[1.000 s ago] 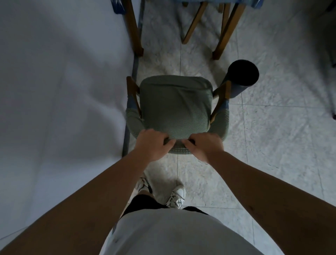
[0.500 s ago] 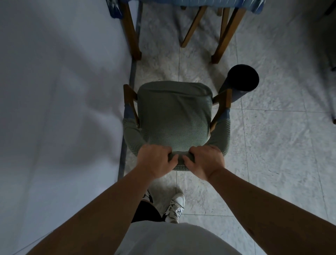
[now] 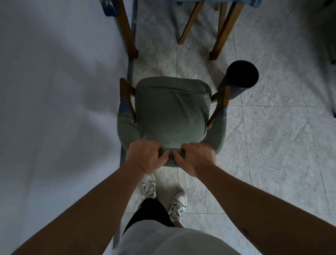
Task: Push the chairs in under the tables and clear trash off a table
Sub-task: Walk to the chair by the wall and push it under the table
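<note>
Left of the chair (image 3: 172, 116) runs the pale wall (image 3: 54, 109), and the left hand (image 3: 145, 156) and right hand (image 3: 195, 160) both curl tight round the top of its green-covered backrest, chair well short of the table (image 3: 200, 1) ahead. A crooked shove could scrape its left arm along that wall. Right of the chair, just beside its arm, a dark cylindrical bin (image 3: 240, 78) could get clipped, with wooden legs (image 3: 225, 31) crowding the gap beyond.
</note>
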